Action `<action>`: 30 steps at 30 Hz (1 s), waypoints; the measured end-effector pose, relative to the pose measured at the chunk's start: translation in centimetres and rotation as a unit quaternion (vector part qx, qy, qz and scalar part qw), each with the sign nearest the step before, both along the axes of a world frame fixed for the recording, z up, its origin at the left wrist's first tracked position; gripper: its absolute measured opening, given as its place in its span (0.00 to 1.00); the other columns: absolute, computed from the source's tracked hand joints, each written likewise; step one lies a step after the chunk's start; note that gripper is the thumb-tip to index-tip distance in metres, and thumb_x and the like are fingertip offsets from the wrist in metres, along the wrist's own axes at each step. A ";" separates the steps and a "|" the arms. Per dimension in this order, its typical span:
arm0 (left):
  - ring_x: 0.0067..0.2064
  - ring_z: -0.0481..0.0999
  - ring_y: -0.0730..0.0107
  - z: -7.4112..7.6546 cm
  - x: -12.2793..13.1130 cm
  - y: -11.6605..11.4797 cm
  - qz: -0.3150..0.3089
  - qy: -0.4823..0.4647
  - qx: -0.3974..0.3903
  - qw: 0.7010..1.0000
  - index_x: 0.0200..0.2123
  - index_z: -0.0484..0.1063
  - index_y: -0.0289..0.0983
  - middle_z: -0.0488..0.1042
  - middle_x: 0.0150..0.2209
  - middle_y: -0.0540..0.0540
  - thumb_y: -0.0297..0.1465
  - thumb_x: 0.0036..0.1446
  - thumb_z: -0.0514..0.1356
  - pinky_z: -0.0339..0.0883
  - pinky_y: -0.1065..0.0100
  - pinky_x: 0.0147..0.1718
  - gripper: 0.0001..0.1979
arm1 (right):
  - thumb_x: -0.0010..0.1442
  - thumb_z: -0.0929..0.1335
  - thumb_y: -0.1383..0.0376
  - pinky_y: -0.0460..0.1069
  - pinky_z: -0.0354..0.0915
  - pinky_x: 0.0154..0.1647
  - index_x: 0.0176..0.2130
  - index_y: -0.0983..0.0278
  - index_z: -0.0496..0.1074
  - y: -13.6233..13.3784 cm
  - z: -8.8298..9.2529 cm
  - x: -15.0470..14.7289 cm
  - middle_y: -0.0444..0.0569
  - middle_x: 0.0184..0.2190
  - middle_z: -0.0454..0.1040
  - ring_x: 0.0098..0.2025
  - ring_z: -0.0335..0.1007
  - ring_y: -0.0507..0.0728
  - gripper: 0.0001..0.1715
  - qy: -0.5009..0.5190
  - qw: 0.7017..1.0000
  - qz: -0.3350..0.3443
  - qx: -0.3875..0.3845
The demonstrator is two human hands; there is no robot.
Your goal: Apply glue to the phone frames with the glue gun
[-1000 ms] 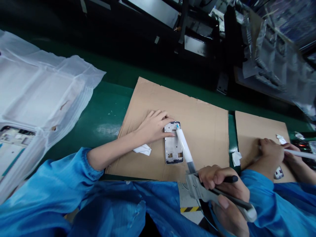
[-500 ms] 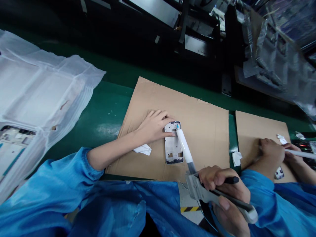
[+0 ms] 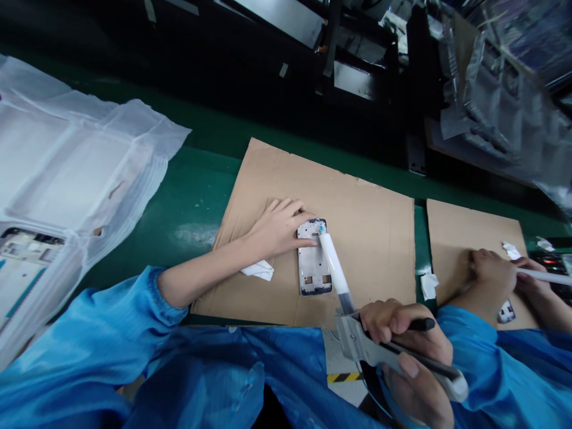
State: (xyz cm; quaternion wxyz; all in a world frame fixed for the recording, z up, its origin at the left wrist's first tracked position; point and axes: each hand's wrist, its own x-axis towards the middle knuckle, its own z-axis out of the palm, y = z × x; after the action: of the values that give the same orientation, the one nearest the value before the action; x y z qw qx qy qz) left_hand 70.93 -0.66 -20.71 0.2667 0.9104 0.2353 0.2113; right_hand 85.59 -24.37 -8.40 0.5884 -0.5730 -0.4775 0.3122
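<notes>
A phone frame (image 3: 315,268) lies on a cardboard sheet (image 3: 357,208), its long side running away from me. My left hand (image 3: 279,229) grips its upper left part, thumb over the inner face and fingers at the top edge. In my right hand (image 3: 402,339) is a grey dispensing gun (image 3: 361,342) with a white tube (image 3: 333,265), fingers wrapped round its handle. The tube's blue tip touches or hovers just over the frame's upper right area; I cannot tell which. Beneath my left forearm a folded white tissue (image 3: 259,270) rests on the cardboard.
Stacked white trays (image 3: 75,161) with phone parts stand at the left on the green table (image 3: 196,196). At the right, a co-worker's hands (image 3: 494,274) work over another cardboard sheet (image 3: 460,232). A dark shelf (image 3: 223,65) runs along the back.
</notes>
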 end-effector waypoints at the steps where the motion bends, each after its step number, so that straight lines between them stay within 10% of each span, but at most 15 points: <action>1: 0.56 0.73 0.53 0.0 0.0 0.0 -0.001 -0.001 0.000 1.000 0.61 0.77 0.44 0.78 0.55 0.44 0.49 0.68 0.70 0.62 0.55 0.55 0.25 | 0.68 0.69 0.55 0.50 0.67 0.32 0.41 0.61 0.66 0.0 -0.1 0.1 0.44 0.28 0.63 0.30 0.64 0.53 0.13 0.000 1.000 0.001 -0.002; 30: 0.56 0.73 0.53 0.1 0.0 0.0 -0.001 0.003 -0.009 1.000 0.61 0.77 0.44 0.78 0.56 0.44 0.51 0.69 0.68 0.61 0.55 0.55 0.25 | 0.65 0.71 0.54 0.52 0.65 0.32 0.40 0.61 0.65 -1.2 -0.9 2.4 0.44 0.28 0.62 0.30 0.62 0.54 0.15 0.044 0.999 -0.007 -0.028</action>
State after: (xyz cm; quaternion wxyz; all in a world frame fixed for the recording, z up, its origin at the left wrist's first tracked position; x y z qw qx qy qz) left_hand 70.97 -0.63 -20.61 0.2745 0.9090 0.2368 0.2056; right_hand 87.97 -25.55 -9.28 0.5945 -0.5782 -0.4387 0.3461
